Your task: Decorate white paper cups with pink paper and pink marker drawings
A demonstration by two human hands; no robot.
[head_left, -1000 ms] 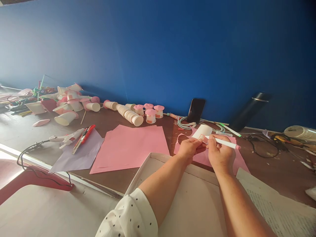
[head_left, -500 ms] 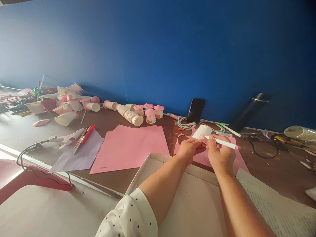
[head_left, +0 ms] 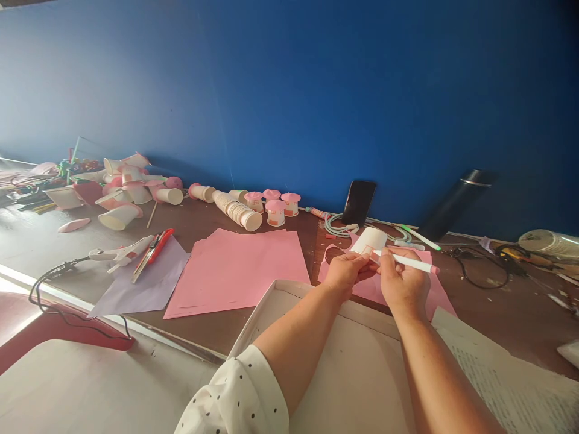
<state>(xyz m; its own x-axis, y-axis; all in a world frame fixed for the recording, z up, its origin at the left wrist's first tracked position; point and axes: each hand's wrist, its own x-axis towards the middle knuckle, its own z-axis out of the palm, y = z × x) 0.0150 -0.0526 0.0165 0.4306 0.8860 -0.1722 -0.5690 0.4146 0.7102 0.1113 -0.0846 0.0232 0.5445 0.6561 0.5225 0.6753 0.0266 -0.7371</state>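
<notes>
My left hand (head_left: 346, 272) is closed around a white paper cup (head_left: 370, 240) held on its side, with a small pink outlined square on its wall. My right hand (head_left: 404, 278) grips a white marker with a pink end (head_left: 411, 263), its tip resting on the cup beside that square. Both hands hover over a pink paper sheet (head_left: 434, 295) on the brown table, just beyond a white shallow box (head_left: 275, 295) that lies under my forearms.
A stack of pink paper (head_left: 239, 268) lies left of the box, with a glue gun (head_left: 120, 252) and red cutter (head_left: 154, 247) on lilac paper. Paper cups (head_left: 237, 210) and small pink-roofed cup houses (head_left: 275, 212) line the blue wall. A phone (head_left: 359, 202), cables and a dark flask (head_left: 455, 205) stand behind.
The marker tip has shifted slightly on the cup; otherwise both hands hold their place.
</notes>
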